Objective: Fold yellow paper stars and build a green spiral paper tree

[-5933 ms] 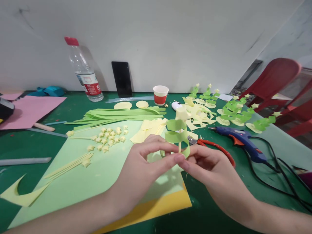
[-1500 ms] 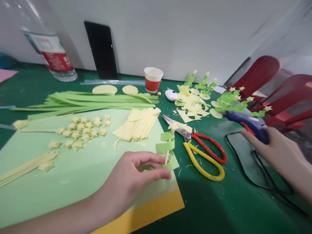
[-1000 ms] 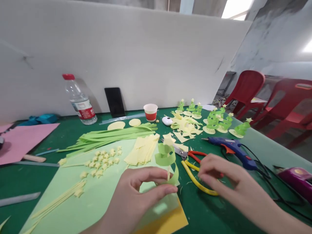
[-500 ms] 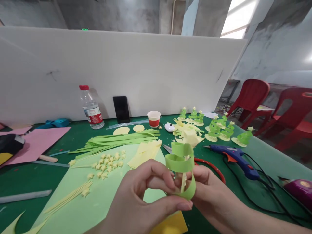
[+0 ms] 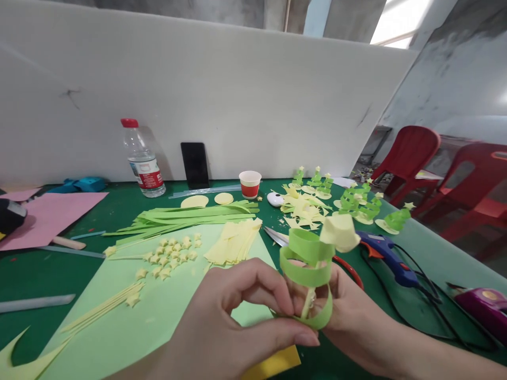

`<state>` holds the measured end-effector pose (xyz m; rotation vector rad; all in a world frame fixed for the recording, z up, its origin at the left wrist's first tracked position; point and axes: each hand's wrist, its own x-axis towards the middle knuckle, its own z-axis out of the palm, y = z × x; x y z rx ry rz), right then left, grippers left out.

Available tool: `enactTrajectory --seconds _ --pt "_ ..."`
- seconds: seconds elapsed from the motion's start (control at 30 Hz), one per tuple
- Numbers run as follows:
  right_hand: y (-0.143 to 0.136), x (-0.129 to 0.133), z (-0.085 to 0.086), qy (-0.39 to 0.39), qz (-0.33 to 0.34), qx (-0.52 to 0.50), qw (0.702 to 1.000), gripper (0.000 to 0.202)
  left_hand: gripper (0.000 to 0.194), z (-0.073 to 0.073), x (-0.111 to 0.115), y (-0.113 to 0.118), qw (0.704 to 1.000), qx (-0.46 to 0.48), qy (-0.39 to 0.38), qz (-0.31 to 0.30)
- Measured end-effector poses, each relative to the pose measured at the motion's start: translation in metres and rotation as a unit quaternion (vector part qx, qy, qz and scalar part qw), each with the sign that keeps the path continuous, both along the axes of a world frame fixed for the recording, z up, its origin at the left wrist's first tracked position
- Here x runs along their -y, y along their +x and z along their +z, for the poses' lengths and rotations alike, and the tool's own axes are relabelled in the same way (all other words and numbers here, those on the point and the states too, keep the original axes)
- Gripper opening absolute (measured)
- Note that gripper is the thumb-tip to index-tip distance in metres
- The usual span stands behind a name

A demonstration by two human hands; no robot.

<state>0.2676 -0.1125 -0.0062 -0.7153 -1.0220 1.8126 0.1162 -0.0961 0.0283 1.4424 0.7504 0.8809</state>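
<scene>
A curled green paper spiral (image 5: 307,272) stands around a pale paper stick (image 5: 308,302), with a pale yellow paper star (image 5: 339,232) at its upper right. My left hand (image 5: 241,316) pinches the low edge of the spiral between thumb and fingers. Behind the spiral, my right hand (image 5: 350,311) is closed on the piece from the right; its fingertips are mostly hidden. Below lies a light green sheet (image 5: 166,311) bearing small yellow stars (image 5: 170,255), thin yellow strips (image 5: 106,306) and wider pale strips (image 5: 233,241).
Green strips (image 5: 190,217), a bottle (image 5: 144,163), a phone (image 5: 195,164) and a paper cup (image 5: 250,184) are toward the white panel. Scissors (image 5: 277,236), a glue gun (image 5: 390,258) with cable and several finished spiral trees (image 5: 348,198) are on the right.
The paper spiral and both hands have shifted slightly right in view. The star has swung from above the spiral to its upper right. The camera view has tilted down a little.
</scene>
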Motion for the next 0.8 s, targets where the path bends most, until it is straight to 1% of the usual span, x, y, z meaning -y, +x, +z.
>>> enactTrajectory --seconds 0.1,0.27,0.37,0.53,0.7,0.8 --pt "0.000 0.001 0.002 0.010 0.008 -0.005 1.000 0.015 0.023 -0.001 -0.003 -0.001 1.000 -0.013 0.026 -0.004" --pt "0.000 0.001 0.004 0.014 0.018 -0.027 0.999 0.007 0.023 -0.001 -0.005 -0.006 0.998 -0.038 0.048 -0.010" --pt "0.000 0.000 0.004 0.014 0.023 -0.043 0.999 0.005 0.022 0.000 -0.005 -0.007 0.997 -0.032 0.061 -0.022" --pt "-0.002 -0.001 0.005 0.018 0.038 -0.048 0.998 0.003 0.022 0.005 -0.006 -0.009 0.995 -0.054 0.076 -0.019" --pt "-0.002 -0.001 0.007 0.021 0.031 -0.042 0.998 0.003 0.022 0.010 -0.006 -0.012 0.994 -0.071 0.086 -0.011" --pt "-0.003 0.000 0.009 0.022 0.026 -0.036 0.999 0.008 0.021 0.012 -0.005 -0.012 0.991 -0.098 0.088 -0.006"
